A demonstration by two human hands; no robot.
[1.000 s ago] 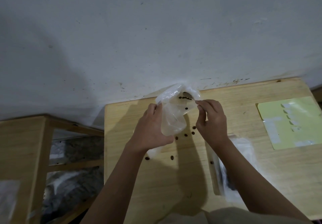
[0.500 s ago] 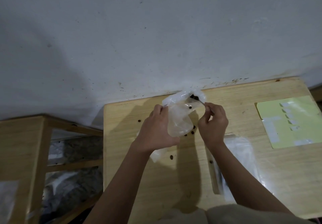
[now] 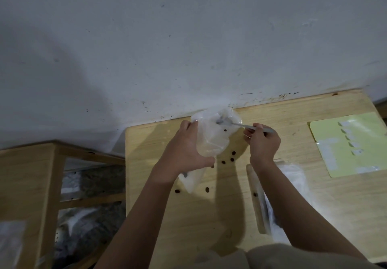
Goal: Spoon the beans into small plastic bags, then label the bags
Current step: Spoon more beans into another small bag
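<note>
My left hand point(image 3: 184, 147) grips a small clear plastic bag point(image 3: 213, 134) and holds it up above the wooden table point(image 3: 314, 206), near the wall. My right hand point(image 3: 262, 143) pinches a thin metal spoon point(image 3: 240, 124) whose bowl sits inside the bag's open mouth. One dark bean shows through the bag's side. Several dark beans point(image 3: 230, 156) lie loose on the table under and around the bag. A yellow-green label sheet point(image 3: 349, 143) with white stickers lies at the right.
More clear plastic bags point(image 3: 291, 185) lie under my right forearm beside a pale wooden strip point(image 3: 256, 201). Another clear bag point(image 3: 192, 179) lies below my left wrist. A wooden rack point(image 3: 48, 185) holding grey sacks stands left of the table. The grey wall runs along the table's far edge.
My right hand has drawn right and turned, so the spoon handle now shows and its bowl is in the bag's mouth. The bag has opened wider and shifted slightly.
</note>
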